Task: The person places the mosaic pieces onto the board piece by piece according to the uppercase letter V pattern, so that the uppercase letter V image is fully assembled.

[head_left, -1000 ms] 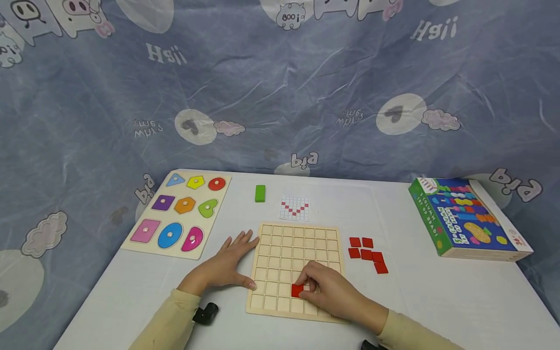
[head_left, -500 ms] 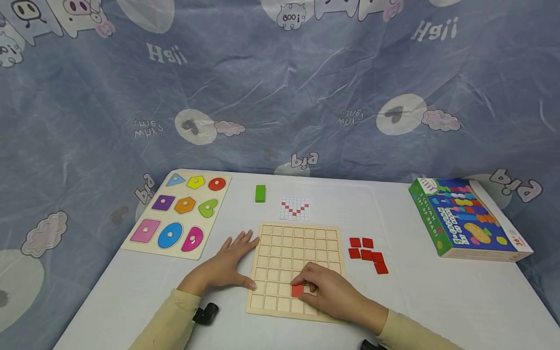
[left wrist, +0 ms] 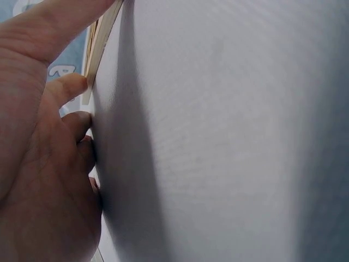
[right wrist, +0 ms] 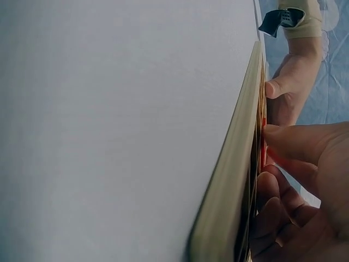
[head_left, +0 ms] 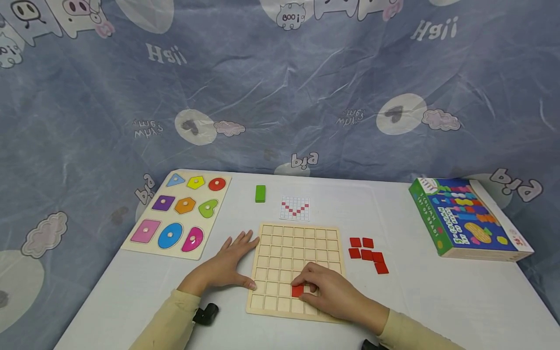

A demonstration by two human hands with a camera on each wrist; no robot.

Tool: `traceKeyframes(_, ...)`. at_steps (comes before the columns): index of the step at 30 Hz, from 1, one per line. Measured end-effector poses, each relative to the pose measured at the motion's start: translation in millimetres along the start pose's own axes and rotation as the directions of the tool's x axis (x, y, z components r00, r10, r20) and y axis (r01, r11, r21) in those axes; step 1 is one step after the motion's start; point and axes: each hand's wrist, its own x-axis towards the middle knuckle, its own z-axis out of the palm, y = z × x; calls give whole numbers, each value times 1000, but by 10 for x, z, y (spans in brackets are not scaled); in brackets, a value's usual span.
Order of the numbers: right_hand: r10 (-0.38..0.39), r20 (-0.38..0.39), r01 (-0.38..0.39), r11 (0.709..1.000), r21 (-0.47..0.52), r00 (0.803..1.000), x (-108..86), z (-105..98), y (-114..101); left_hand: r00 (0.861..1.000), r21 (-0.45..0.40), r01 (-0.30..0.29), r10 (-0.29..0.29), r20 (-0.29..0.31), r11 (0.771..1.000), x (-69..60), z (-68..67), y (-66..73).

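A pale wooden grid board [head_left: 280, 316] lies flat on the white table. My left hand [head_left: 229, 261] rests at its left side with fingers spread, thumb and fingertips touching the edge. In the left wrist view the left hand [left wrist: 49, 147] shows its palm side, near the board's corner. On the board, in the second row from the near side, a red square tile [head_left: 297, 291] lies in a grid square. My right hand [head_left: 328, 288] pinches it between index finger and thumb; the other fingers are curled. The right wrist view shows the tile [right wrist: 264, 144] edge-on.
Several loose red tiles [head_left: 366, 254] lie right of the board. Beyond it are a pattern card [head_left: 294, 208] and a green block [head_left: 260, 193]. A shape puzzle [head_left: 205, 247] is at left, a colourful box [head_left: 470, 218] at right. A patterned cloth [head_left: 280, 87] hangs behind.
The red tile has settled flatter into its grid square. My right index finger has shifted slightly left along the tile's far edge. The left hand has stayed in place.
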Motion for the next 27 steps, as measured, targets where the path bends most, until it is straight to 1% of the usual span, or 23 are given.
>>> traceKeyframes(7, -20, -12, 20, 1000, 12, 1000, -10, -7, 12, 1000, 1, -1, 1, 3, 1000, 1, 1, -3)
traceKeyframes(14, -33, -31, 35, 998, 60, 999, -48, -44, 39, 1000, 0, 0, 0, 3, 1000, 2, 5, -8)
traceKeyframes(22, -15, -65, 18, 999, 45, 998, -104, -116, 110, 1000, 5, 4, -4, 7, 1000, 3, 22, -26)
traceKeyframes(27, 23, -74, -20, 999, 42, 997, -133, -178, 172, 1000, 0, 3, -3, 6, 1000, 3, 13, -23)
